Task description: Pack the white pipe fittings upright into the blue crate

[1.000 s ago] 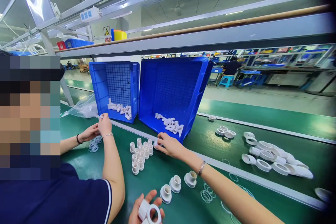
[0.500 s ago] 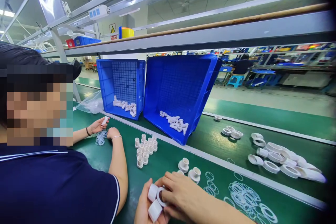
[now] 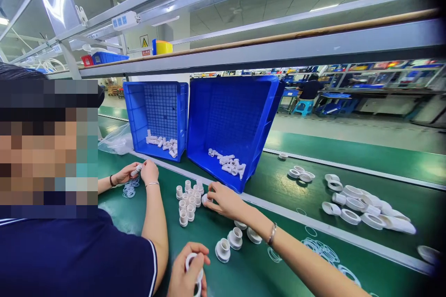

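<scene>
The right grip [image 3: 225, 199] is pinched on a white fitting [image 3: 206, 201] just beside the upright cluster [image 3: 190, 203], so a sideways nudge could topple pieces; the left grip [image 3: 185, 268], curled round white collars [image 3: 188, 260], could drop one if loosened.

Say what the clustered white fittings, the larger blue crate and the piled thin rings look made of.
White fittings: probably rigid plastic, smooth with a soft sheen.
Larger blue crate: likely moulded plastic, satin, judging by its even colour and gridded base.
Thin rings: pale and smooth-looking; rubber or soft plastic, too small to tell.
</scene>
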### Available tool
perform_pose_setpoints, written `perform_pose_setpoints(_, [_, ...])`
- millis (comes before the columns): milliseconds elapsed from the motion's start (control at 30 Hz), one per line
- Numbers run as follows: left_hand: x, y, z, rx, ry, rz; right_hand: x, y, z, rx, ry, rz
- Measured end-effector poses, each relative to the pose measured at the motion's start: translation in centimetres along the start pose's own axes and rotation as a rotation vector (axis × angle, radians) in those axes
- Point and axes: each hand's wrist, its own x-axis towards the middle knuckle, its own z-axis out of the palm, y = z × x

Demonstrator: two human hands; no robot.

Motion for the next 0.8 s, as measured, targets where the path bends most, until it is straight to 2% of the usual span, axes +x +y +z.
perform_pose_setpoints(100, [-0.1, -0.1, 0.6, 0.657, 0.019, 0.355, -3.0, -0.1, -1.9, -0.04, -0.114, -0.056])
perform_pose_setpoints(167, [0.1, -0.3, 1.1, 0.985, 0.006, 0.584, -5.0, 0.2, -3.2, -0.057, -0.2, -0.057])
perform_pose_setpoints(233, [0.7, -0.6, 1.6, 1.202, -0.018, 0.682, -6.8, 0.5, -4.2, -0.077, -0.234, -0.038])
perform_pose_setpoints(300, [1.3, -0.6, 2.1, 1.359, -0.062, 0.66, -8.0, 0.7, -4.6, -0.08, -0.221, -0.021])
perform_pose_setpoints(433, [2.1, 0.9, 2.8, 1.573, -0.195, 0.407, -8.8, 0.9, -4.0, -0.019, -0.172, -0.008])
perform_pose_setpoints(500, [2.1, 2.2, 3.0, 1.603, -0.265, 0.361, -8.7, 0.7, -4.0, -0.026, -0.129, -0.038])
perform_pose_setpoints(600, [1.5, 3.6, 3.7, 1.612, -0.428, 0.474, -9.4, 0.5, -5.8, -0.005, -0.007, -0.071])
perform_pose_setpoints(667, [1.2, 4.0, 4.4, 1.639, -0.547, 0.606, -10.7, 0.3, -7.8, 0.1, 0.039, -0.015])
perform_pose_setpoints(733, [1.3, 4.0, 5.2, 1.665, -0.608, 0.724, -12.5, 0.3, -9.4, 0.21, -0.004, 0.067])
perform_pose_setpoints(800, [1.9, 3.9, 5.8, 1.641, -0.6, 0.807, -14.1, 0.2, -9.9, 0.251, -0.107, 0.118])
